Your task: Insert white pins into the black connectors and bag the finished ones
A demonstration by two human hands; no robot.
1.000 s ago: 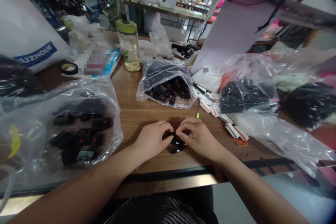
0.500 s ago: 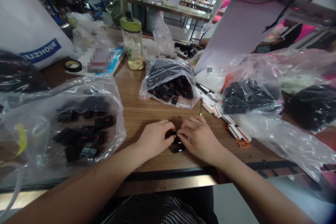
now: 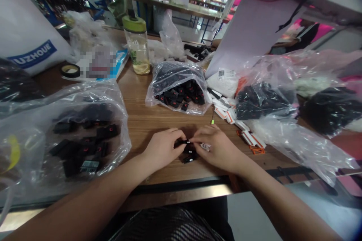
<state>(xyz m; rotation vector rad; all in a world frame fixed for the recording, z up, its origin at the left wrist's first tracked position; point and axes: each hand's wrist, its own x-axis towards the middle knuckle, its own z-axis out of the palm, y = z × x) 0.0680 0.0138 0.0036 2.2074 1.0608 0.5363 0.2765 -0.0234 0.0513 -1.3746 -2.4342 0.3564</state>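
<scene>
Near the table's front edge my left hand (image 3: pixel 165 147) pinches a small black piece (image 3: pixel 184 142) that has a white tip. My right hand (image 3: pixel 213 145) has its fingertips at the right end of that piece, thumb and index finger together; whatever they hold is too small to name. Just below, between the hands, two more black pieces with white tips (image 3: pixel 187 160) lie on the wood. Small clear parts (image 3: pixel 205 146) show beneath my right palm.
Black parts fill an open plastic bag (image 3: pixel 178 88) ahead and a larger bag (image 3: pixel 85 135) at left. A green-lidded bottle (image 3: pixel 137 45) stands behind. White and orange strips (image 3: pixel 226 111) and more bags (image 3: pixel 266 99) lie at right. A person's arm shows at the far right.
The view has shifted slightly. My right hand's fingers have moved a little away from my left hand, and the white tip of the held piece now shows between them.
</scene>
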